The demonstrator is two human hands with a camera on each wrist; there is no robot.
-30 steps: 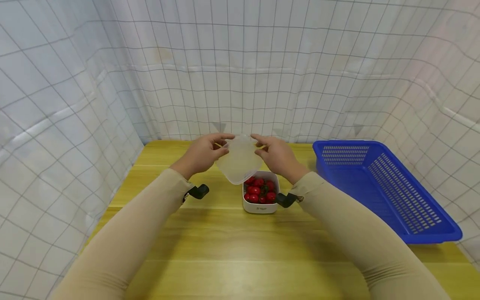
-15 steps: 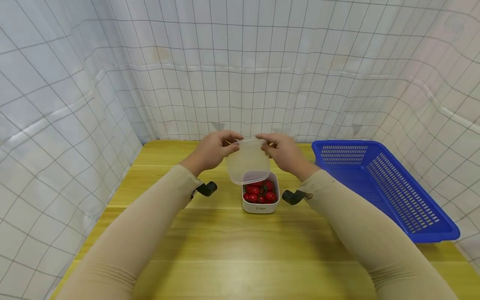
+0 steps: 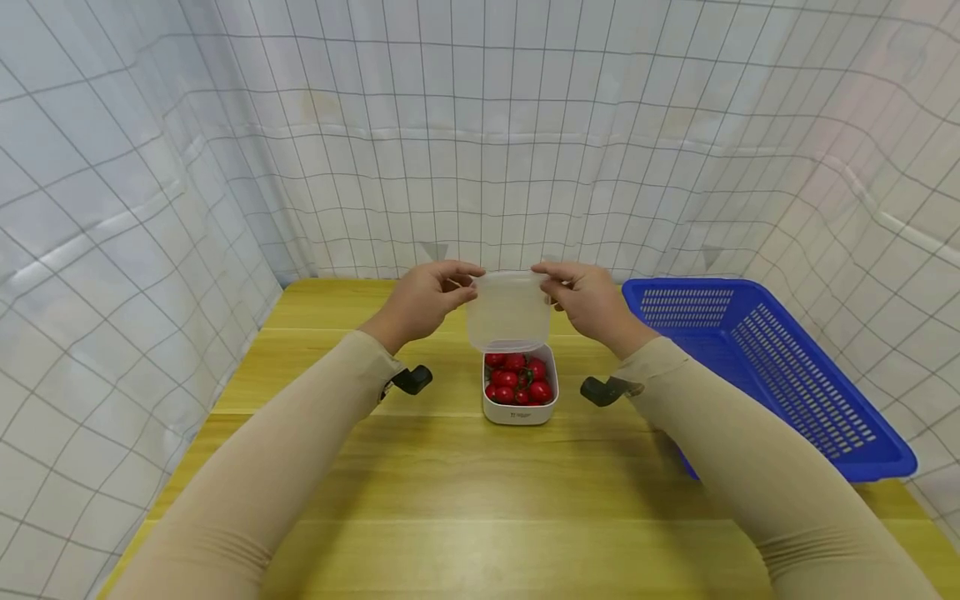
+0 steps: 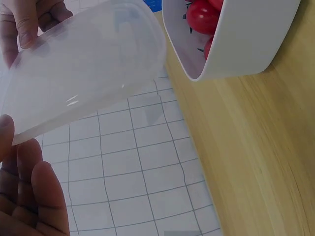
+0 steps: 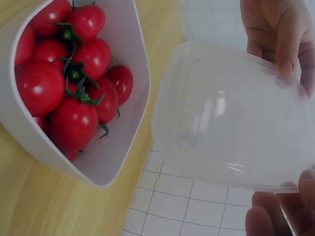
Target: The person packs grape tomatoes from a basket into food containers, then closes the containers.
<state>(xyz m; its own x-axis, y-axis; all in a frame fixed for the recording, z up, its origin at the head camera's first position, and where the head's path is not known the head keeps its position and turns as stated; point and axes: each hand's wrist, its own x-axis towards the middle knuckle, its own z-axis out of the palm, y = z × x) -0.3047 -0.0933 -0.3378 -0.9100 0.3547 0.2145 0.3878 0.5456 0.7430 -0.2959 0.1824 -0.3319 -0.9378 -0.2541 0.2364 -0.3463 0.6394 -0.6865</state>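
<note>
A clear, frosted plastic lid (image 3: pixel 508 312) is held up between both hands, tilted, just behind and above a white container. My left hand (image 3: pixel 431 298) pinches the lid's left far corner between thumb and fingers. At the right far corner, my right hand (image 3: pixel 588 302) grips it the same way. The white square container (image 3: pixel 519 416) stands on the table without a cover, small dark print on its front. Inside lie several red cherry tomatoes (image 5: pixel 74 123) with green stems. In the head view the lid's near edge overlaps the container's back rim.
A big blue plastic basket (image 3: pixel 806 367) with slotted sides stands at the right of the wooden table (image 3: pixel 450 500). White sheeting with a dark grid (image 3: pixel 495 150) rises behind the table and on both sides.
The lid has moved right and been turned so its near edge lies square to the container's back. Both hands have shifted right with it, keeping their hold.
</note>
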